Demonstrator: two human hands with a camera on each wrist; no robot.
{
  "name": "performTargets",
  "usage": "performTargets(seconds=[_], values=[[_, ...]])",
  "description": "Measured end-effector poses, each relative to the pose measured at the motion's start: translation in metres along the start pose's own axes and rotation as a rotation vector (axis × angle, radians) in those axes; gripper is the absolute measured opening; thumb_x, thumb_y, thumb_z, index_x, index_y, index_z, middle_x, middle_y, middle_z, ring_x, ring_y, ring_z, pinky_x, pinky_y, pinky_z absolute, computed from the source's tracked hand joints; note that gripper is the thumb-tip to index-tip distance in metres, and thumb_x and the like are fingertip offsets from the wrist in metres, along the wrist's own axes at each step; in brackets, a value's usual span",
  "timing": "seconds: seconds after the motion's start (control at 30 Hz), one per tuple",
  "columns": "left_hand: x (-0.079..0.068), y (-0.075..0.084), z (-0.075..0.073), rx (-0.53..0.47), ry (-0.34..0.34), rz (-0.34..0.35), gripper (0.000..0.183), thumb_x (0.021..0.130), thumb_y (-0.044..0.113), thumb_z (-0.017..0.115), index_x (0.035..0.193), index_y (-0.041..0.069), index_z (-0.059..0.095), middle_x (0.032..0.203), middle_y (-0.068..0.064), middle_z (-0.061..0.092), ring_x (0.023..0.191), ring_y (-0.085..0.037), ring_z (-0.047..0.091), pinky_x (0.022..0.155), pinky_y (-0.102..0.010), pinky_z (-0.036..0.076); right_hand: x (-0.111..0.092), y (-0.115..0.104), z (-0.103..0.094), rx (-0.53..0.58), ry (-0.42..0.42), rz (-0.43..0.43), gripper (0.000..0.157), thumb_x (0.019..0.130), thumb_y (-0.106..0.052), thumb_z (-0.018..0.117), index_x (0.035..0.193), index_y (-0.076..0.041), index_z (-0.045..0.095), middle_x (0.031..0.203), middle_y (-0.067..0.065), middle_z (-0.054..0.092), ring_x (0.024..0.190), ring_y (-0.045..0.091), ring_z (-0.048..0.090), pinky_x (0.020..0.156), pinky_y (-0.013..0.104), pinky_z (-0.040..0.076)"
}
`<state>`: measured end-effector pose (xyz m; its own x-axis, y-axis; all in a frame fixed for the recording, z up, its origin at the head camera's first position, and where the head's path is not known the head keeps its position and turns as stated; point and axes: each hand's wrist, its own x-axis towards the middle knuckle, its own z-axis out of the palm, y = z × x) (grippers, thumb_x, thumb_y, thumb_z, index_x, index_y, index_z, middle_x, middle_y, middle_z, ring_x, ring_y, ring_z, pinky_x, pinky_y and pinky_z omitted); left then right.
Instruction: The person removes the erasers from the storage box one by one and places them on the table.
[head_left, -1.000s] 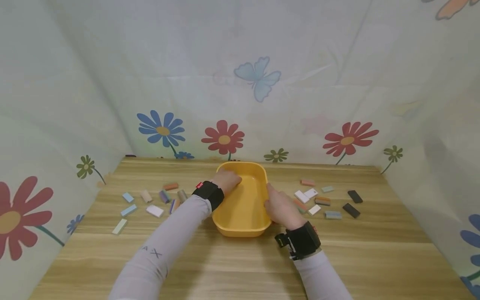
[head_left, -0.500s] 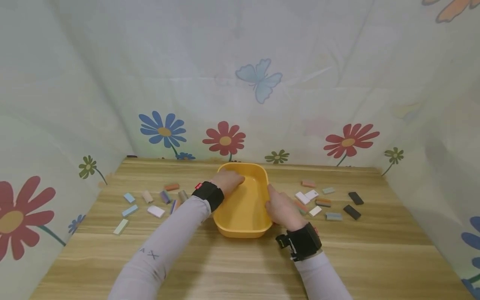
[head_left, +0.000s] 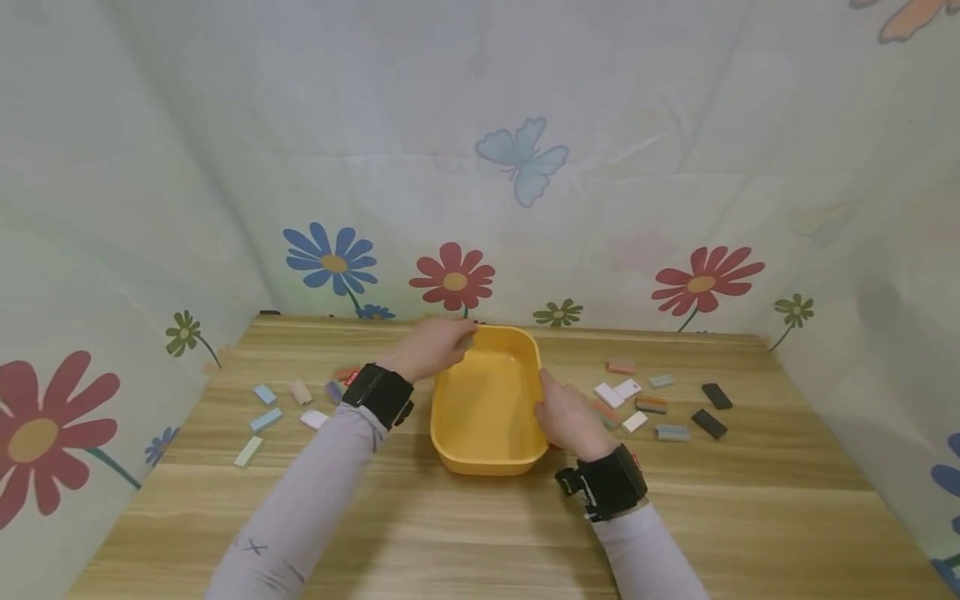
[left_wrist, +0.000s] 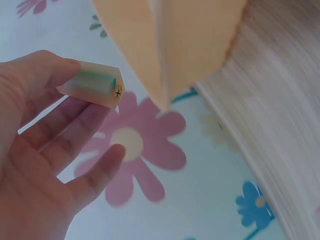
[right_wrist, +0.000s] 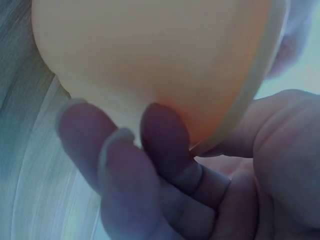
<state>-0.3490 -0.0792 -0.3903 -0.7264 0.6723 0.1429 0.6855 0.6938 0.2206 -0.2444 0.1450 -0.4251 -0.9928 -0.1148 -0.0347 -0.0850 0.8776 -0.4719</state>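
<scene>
My left hand is at the upper left corner of a yellow plastic basin. In the left wrist view, it pinches a small block with pale, green and peach stripes and a dark star-like mark on its end. The little finger stretches away from the block. My right hand grips the basin's right rim, thumb over the edge and fingertips against the outer wall. Nothing lies on the visible floor of the basin.
Left of the basin, pale blue blocks, a green one and others are scattered on the wooden table. White blocks, dark blocks and several coloured ones lie right. A flowered curtain hangs behind.
My left hand has come up out of the basin to its upper left rim, now with the striped block showing at its fingertips. The right hand keeps its grip on the basin.
</scene>
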Motion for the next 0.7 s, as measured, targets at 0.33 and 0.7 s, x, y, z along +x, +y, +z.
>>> performTargets(seconds=[0.33, 0.7], values=[[-0.077, -0.035, -0.007, -0.063, 0.130, -0.094, 0.028, 0.091, 0.007, 0.064, 0.118, 0.001, 0.063, 0.106, -0.010, 0.063, 0.094, -0.025, 0.059, 0.085, -0.040, 0.049, 0.000, 0.002, -0.003, 0.035, -0.008, -0.006, 0.051, 0.095, -0.006, 0.048, 0.144, 0.000, 0.035, 0.082, 0.016, 0.060, 0.048, 0.017, 0.056, 0.044, 0.030, 0.046], [-0.172, -0.062, 0.017, -0.056, 0.164, -0.147, 0.021, 0.086, 0.000, 0.065, 0.107, -0.001, 0.064, 0.106, -0.013, 0.063, 0.081, -0.020, 0.060, 0.068, -0.033, 0.049, 0.000, 0.001, 0.000, 0.034, -0.005, -0.026, 0.048, 0.095, -0.005, 0.047, 0.141, 0.001, 0.037, 0.080, 0.015, 0.060, 0.049, 0.017, 0.055, 0.044, 0.029, 0.046]])
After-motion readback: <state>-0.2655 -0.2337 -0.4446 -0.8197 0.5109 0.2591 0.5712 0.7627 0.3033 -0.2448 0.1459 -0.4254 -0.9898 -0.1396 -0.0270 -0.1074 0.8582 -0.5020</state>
